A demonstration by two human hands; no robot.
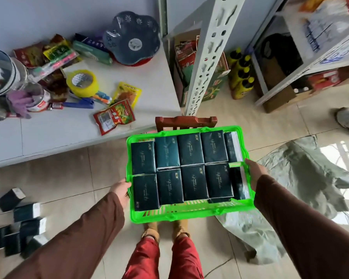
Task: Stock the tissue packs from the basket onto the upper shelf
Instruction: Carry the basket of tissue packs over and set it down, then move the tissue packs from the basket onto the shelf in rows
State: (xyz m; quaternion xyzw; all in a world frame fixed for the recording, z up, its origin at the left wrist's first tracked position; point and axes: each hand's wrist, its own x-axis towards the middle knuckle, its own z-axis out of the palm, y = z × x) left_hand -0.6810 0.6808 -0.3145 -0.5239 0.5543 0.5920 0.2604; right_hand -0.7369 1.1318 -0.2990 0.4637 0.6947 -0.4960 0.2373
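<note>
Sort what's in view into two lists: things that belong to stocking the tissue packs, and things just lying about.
Belongs to the job:
green basket, gripped at its sides by left hand and right hand
dark tissue packs filling it
loose packs on the floor

Lying about:
yellow tape roll
snack packets
blue bowl
plastic sheet
yellow-capped bottles

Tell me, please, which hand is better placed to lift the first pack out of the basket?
Probably the right hand. Both hands grip the basket, but the shelf post stands ahead to the right, so the left hand could steady the basket. It is a close call.
</note>
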